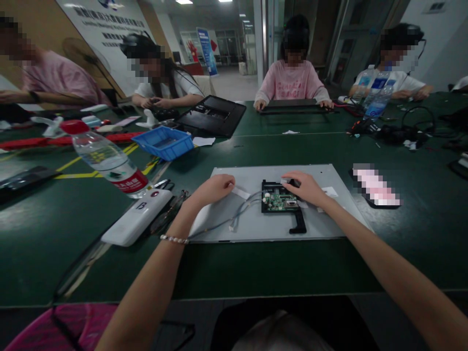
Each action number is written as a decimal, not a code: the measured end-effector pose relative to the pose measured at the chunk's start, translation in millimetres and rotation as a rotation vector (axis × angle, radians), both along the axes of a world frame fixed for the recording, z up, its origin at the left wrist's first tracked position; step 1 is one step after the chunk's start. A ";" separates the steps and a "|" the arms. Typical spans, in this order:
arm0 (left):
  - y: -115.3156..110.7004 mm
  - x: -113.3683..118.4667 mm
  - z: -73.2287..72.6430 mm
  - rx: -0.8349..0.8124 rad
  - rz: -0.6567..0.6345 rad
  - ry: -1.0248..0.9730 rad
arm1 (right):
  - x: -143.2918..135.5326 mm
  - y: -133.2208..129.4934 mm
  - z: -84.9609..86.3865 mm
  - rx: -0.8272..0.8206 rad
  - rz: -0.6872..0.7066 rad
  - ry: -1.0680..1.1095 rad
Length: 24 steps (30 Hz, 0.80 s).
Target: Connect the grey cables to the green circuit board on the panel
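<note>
A flat light-grey panel [226,229] lies on the table in front of me. On it sits a green circuit board [280,201] in a black plastic bracket [300,224], with grey-blue cables [239,212] running off to the left. My left hand [219,187] is over the panel's left part, fingers curled closed at the end of a white strip [241,193], which looks like tape. At the board's upper right edge, my right hand [305,187] has thumb and forefinger around a small white piece [283,181]. More white pieces [329,191] lie under and beside that hand.
Left of the panel are a white power bank [137,219], a tilted water bottle [109,163] and a blue bin [164,142]. A phone [376,185] lies to the right. Several people sit across the table, near a black laptop-like casing [214,114] and more bottles [380,100].
</note>
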<state>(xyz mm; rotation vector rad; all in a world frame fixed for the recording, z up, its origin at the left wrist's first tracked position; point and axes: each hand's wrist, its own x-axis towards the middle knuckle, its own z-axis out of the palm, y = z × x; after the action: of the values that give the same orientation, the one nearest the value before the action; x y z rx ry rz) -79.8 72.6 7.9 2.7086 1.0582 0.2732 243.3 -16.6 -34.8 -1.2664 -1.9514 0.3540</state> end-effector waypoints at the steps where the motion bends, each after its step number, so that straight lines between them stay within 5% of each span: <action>1: 0.8 -0.8 -1.7 0.046 0.010 0.022 | -1.9 1.0 0.5 -0.008 -0.002 -0.011; 9: -20.2 21.6 7.3 0.302 0.089 -0.031 | -2.0 9.8 -1.3 -0.046 -0.074 -0.001; 16: -68.7 71.6 5.6 0.085 -0.090 -0.194 | -1.2 13.1 -3.1 0.031 -0.137 -0.051; 24: -74.4 72.3 -11.1 -0.004 -0.161 -0.062 | 29.0 10.7 -6.1 0.102 -0.333 -0.092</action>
<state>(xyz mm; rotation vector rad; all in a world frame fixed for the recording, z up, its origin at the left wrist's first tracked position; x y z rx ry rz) -7.5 -1.8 -3.2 2.7426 0.8174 0.3239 272.3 -5.8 -40.8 -1.5302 -1.7673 0.0294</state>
